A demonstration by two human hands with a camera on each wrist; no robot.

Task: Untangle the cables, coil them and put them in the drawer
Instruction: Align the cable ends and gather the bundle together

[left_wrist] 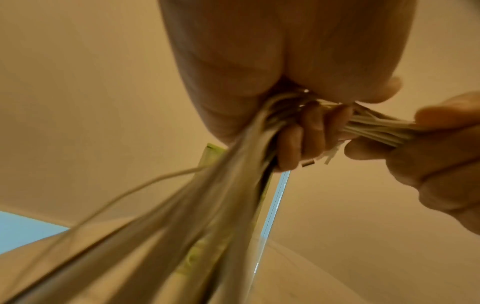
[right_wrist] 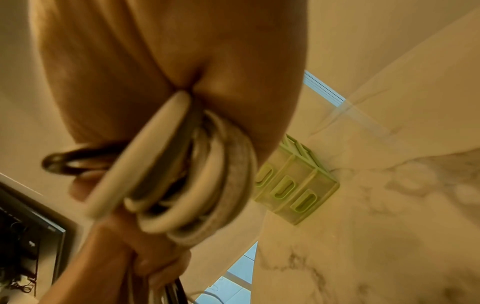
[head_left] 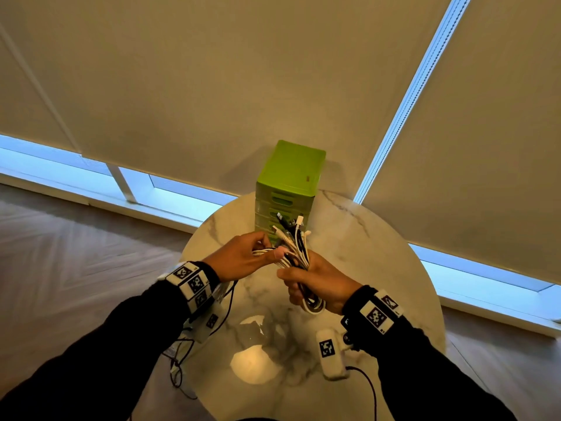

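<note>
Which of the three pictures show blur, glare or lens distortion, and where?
Head view: a bright lamp glare on the marble table, and the blinds' straight edges bow from the wide lens. Left wrist view: the cables streak with motion blur below the left hand. Right wrist view: the near cable loops are soft; the green drawer unit is sharper.

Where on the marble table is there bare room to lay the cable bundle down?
Bare marble lies on the table right of the green drawer unit, and left of it toward the rim. The near middle, under both hands, is bare too. Crowded: the near edge, where wrist-rig leads hang.
</note>
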